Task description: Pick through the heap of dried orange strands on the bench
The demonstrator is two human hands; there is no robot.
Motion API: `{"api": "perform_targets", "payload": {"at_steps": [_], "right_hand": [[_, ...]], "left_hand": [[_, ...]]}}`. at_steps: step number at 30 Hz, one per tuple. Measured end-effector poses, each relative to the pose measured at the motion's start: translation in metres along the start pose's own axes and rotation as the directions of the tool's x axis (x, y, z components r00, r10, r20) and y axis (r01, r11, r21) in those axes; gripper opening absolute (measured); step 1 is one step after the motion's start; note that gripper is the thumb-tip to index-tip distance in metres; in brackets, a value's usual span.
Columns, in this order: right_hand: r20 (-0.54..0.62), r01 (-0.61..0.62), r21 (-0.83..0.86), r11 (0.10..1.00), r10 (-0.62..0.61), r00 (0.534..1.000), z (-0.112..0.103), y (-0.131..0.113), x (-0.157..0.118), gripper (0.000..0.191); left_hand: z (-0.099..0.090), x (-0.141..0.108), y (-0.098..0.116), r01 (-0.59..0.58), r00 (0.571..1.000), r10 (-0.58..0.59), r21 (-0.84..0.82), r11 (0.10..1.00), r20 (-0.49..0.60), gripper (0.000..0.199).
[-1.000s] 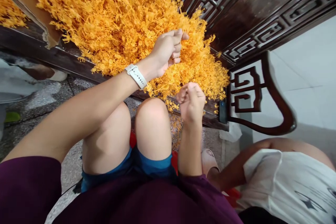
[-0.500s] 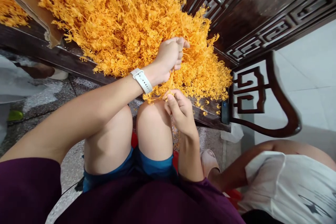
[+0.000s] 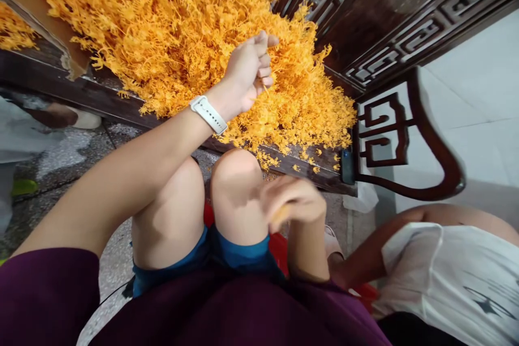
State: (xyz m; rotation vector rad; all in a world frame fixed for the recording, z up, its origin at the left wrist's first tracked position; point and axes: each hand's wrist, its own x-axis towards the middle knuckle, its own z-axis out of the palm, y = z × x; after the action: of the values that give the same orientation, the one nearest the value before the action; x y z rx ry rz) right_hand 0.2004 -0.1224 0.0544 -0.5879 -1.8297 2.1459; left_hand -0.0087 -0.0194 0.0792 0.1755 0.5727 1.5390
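Orange, claw-tipped stringy pieces (image 3: 170, 38), which look like plastic flower sprigs, lie heaped on a dark wooden bench (image 3: 133, 108). My left hand (image 3: 250, 71), with a white watch (image 3: 208, 114) on its wrist, is over the front of the heap. Its fingers are curled, and a thin orange strand shows at them. Lower down, beside my right knee, my right hand (image 3: 298, 200) is smeared by motion. Its fingers are bent round a blurred orange bit (image 3: 279, 215), whose exact shape I cannot make out.
A dark carved backrest (image 3: 365, 21) and an armrest (image 3: 421, 135) border the heap. Cardboard (image 3: 75, 59) stands at the left. A dark phone-like object (image 3: 347, 165) is by the armrest. Another person's leg and white clothing (image 3: 450, 270) are at the right; pale clothing (image 3: 24, 130) at the left.
My right hand has moved down and right, away from my left hand, and the strand between them is gone. My left hand has shifted slightly up and left in the view.
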Motion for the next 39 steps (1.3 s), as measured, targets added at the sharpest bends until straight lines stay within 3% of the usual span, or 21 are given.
{"api": "perform_targets", "payload": {"at_steps": [2,3,4,6,7,11,16,21,24,26,27,29,30,31,32,33,35,36,39], "right_hand": [[-0.304,0.047,0.023,0.999,-0.038,0.952,-0.032,-0.006,-0.005,0.023],[-0.453,0.125,0.045,0.991,-0.091,0.887,-0.046,-0.008,-0.005,0.026],[-0.605,0.298,0.096,0.950,-0.183,0.775,-0.057,-0.008,-0.004,0.026],[-0.740,0.519,0.185,0.835,-0.229,0.632,-0.070,-0.006,-0.001,0.021],[-0.759,0.572,0.225,0.789,-0.226,0.610,-0.072,-0.004,0.000,0.018],[-0.690,0.492,0.238,0.837,-0.211,0.693,-0.054,0.003,0.001,0.014],[-0.479,0.222,-0.047,0.974,-0.217,0.851,-0.030,0.009,-0.015,0.020],[-0.201,0.177,-0.251,0.952,-0.230,0.952,-0.032,-0.005,-0.037,0.020],[0.033,0.109,-0.210,0.972,-0.105,0.994,-0.042,-0.013,-0.043,0.015],[-0.029,0.181,0.071,0.981,-0.179,0.983,-0.052,-0.014,-0.042,0.015],[-0.166,0.282,0.254,0.925,-0.246,0.955,-0.058,-0.013,-0.041,0.019],[-0.535,0.567,0.494,0.659,-0.284,0.796,-0.066,-0.010,-0.035,0.027],[-0.661,0.663,0.513,0.545,-0.242,0.711,-0.069,-0.008,-0.031,0.031],[-0.727,0.701,0.505,0.504,-0.191,0.660,-0.069,-0.006,-0.027,0.033],[-0.759,0.702,0.485,0.522,-0.149,0.634,-0.068,-0.003,-0.022,0.032],[-0.757,0.654,0.446,0.610,-0.133,0.640,-0.064,0.000,-0.018,0.028],[-0.698,0.424,0.254,0.869,-0.139,0.702,-0.052,0.007,-0.008,0.019],[-0.685,0.307,0.114,0.945,-0.149,0.713,-0.045,0.011,-0.002,0.017],[-0.707,0.081,-0.221,0.972,-0.217,0.673,-0.025,0.019,0.017,0.026]], "left_hand": [[0.004,-0.005,-0.007,0.035,0.999,-0.035,0.000,0.999,-0.001,0.028],[0.005,-0.006,-0.009,0.047,0.999,-0.047,-0.003,0.999,-0.005,0.029],[0.005,-0.006,-0.011,0.056,0.998,-0.056,-0.006,0.998,-0.009,0.030],[0.005,-0.005,-0.012,0.062,0.998,-0.062,-0.003,0.998,-0.005,0.031],[0.004,-0.003,-0.012,0.060,0.998,-0.060,0.006,0.998,0.001,0.031],[0.001,-0.002,-0.011,0.042,0.999,-0.043,0.061,0.997,0.024,0.030],[0.001,-0.004,-0.012,0.038,0.999,-0.041,0.093,0.995,0.035,0.030],[0.000,-0.008,-0.008,0.020,0.996,-0.031,0.137,0.990,0.080,0.032],[0.001,-0.010,-0.006,0.056,0.998,-0.060,0.112,0.992,0.027,0.029],[0.002,-0.011,-0.005,0.077,0.997,-0.078,0.100,0.992,0.006,0.027],[0.002,-0.011,-0.005,0.083,0.996,-0.084,0.099,0.992,0.004,0.026],[0.003,-0.012,-0.006,0.090,0.996,-0.092,0.100,0.991,0.007,0.026],[0.003,-0.012,-0.007,0.093,0.995,-0.095,0.100,0.991,0.012,0.025],[0.003,-0.012,-0.008,0.094,0.995,-0.096,0.098,0.991,0.018,0.025],[0.004,-0.012,-0.009,0.094,0.995,-0.097,0.091,0.991,0.023,0.026],[0.005,-0.012,-0.011,0.095,0.995,-0.098,0.080,0.992,0.025,0.027],[0.008,-0.013,-0.013,0.103,0.994,-0.104,0.050,0.993,0.021,0.030],[0.010,-0.014,-0.014,0.109,0.994,-0.109,0.033,0.994,0.014,0.032],[0.015,-0.016,-0.018,0.120,0.993,-0.119,-0.013,0.993,0.007,0.035]]}}
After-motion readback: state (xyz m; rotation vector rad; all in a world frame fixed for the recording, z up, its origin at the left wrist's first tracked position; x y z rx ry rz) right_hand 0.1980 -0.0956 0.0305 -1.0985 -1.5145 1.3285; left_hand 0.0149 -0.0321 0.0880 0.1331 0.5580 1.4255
